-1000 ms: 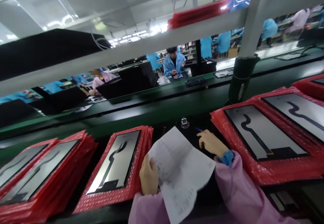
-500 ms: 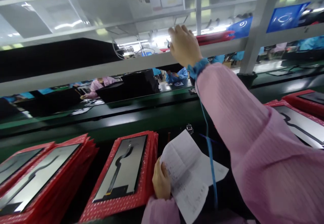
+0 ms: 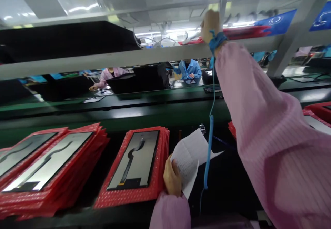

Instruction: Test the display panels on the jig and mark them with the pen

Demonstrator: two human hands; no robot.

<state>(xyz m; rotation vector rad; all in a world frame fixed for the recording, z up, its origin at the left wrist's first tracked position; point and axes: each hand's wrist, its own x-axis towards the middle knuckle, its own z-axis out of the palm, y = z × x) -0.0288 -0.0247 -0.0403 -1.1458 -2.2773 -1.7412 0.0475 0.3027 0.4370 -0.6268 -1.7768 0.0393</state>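
A folded sheet of printed white paper (image 3: 190,153) is gripped by its left edge in my left hand (image 3: 172,178), low in front of me. Just left of that hand lies a screen panel (image 3: 138,156) with a dark flex cable, on a stack of red bubble bags (image 3: 103,197). My right hand (image 3: 210,25) is raised to the overhead shelf rail (image 3: 165,53), beside red bags (image 3: 245,32) there. Its fingers look curled, and whatever they hold is hidden. From its blue wrist strap (image 3: 217,42) hangs a coiled blue cord (image 3: 209,149).
More panels on red bag stacks (image 3: 54,158) stand at left, and another stack (image 3: 320,118) at right. A green-edged conveyor line (image 3: 155,99) runs across behind. Beyond it sit a person in blue (image 3: 190,70) and a person in pink (image 3: 110,75). A slanted post (image 3: 297,32) rises at right.
My right hand has moved up and right along the shelf, its fingers now more curled. The paper in my left hand has folded over more. The view has shifted.
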